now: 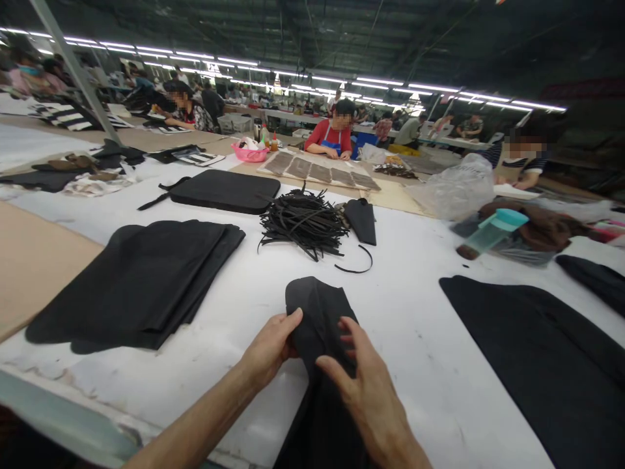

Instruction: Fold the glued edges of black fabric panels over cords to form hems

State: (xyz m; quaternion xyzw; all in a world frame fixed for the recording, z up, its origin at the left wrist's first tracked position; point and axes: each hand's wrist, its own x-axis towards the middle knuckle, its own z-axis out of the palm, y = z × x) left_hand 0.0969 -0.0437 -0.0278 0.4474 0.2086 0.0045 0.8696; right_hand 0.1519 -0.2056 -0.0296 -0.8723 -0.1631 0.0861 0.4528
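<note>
A black fabric-like piece [319, 306], perhaps thin leather, hangs folded in front of me and runs down past the bottom edge of the view. My left hand [273, 345] pinches its left edge, thumb on top and fingers mostly hidden beneath. On the right, my right hand [364, 378] is spread over the same piece, its thumb and fingers apart; whether it touches the piece I cannot tell. Left of my hands lies a stack of black cut pieces [141, 280]. A heap of thin black strips [305, 221] sits ahead, with one loose strip [356, 268] beside it.
Behind the stack is a black padded slab [224, 190]. More black pieces [541, 352] cover the right side of the white tabletop [410, 391]. A turquoise-lidded bottle [493, 231] lies near a plastic bag [454, 185]. Across the table a person in red [329, 133] works.
</note>
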